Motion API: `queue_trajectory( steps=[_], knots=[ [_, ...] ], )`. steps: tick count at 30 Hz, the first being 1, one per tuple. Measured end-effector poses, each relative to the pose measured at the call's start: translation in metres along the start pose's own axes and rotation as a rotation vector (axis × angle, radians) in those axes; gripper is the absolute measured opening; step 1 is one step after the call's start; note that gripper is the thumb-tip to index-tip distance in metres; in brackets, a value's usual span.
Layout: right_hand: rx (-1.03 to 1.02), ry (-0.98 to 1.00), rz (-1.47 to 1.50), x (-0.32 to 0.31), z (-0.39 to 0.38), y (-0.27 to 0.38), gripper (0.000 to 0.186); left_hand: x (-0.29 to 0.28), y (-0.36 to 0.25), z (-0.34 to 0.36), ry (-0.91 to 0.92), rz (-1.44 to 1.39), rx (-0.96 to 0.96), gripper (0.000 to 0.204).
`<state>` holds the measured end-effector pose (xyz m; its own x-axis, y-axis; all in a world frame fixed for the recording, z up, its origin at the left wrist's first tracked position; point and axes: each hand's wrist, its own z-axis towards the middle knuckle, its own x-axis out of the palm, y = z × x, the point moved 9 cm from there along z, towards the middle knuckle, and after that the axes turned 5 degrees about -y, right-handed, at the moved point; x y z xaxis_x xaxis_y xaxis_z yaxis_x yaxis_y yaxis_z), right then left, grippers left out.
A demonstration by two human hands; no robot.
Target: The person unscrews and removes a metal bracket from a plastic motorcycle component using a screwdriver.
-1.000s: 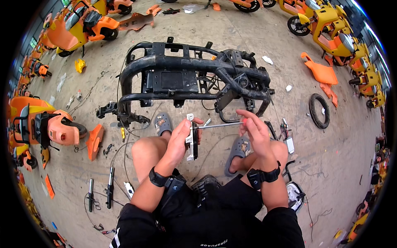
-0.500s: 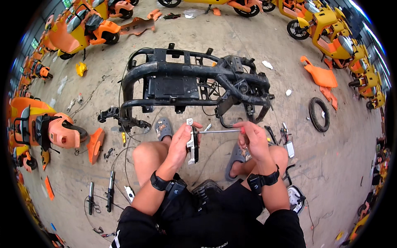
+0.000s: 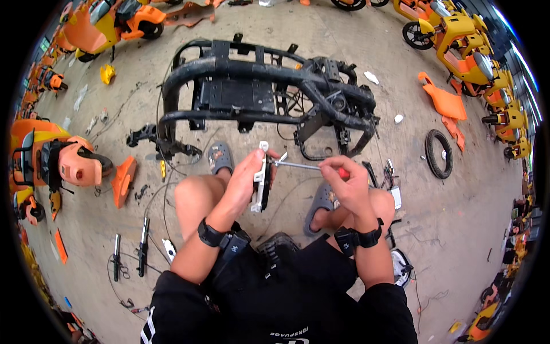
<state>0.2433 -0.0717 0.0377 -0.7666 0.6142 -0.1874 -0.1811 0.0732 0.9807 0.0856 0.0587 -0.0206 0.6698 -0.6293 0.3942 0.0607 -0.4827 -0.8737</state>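
My left hand point(image 3: 243, 179) is closed around a flat white-and-black part point(image 3: 261, 184), held upright above the floor between my knees. In my right hand point(image 3: 350, 182) is a screwdriver point(image 3: 299, 165), its red handle partly hidden by my fingers. My thumb and fingertips pinch it where the shaft meets the handle. The shaft points left, and its tip meets the part's upper end near my left fingers; whether it sits in a screw is too small to tell. Beyond my hands lies a black metal scooter frame point(image 3: 252, 70), with tubes, brackets and loose cables.
Two shock absorbers point(image 3: 143, 246) lie at the left, near an orange panel point(image 3: 125, 181). To the right are a tire point(image 3: 439, 153), orange body panels point(image 3: 446, 103) and a white-rimmed part point(image 3: 402, 267). Yellow-and-orange scooters point(image 3: 452, 37) line both sides. Cables trail over the floor.
My right fingers have shifted along the screwdriver toward its shaft, and the shaft now slants slightly. The white-and-black part leans more. The whole view has moved a little; the part stays in my left hand.
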Motion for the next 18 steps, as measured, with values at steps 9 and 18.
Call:
queue_trajectory(
  steps=[9, 18],
  knots=[
    [0.241, 0.077, 0.324, 0.009, 0.0, -0.025, 0.022, 0.006, -0.013, -0.005, 0.009, 0.12, 0.09, 0.052],
    [0.306, 0.044, 0.367, 0.011, 0.006, -0.025, 0.024, 0.006, 0.003, -0.001, -0.018, -0.004, -0.055, 0.062]
  ],
)
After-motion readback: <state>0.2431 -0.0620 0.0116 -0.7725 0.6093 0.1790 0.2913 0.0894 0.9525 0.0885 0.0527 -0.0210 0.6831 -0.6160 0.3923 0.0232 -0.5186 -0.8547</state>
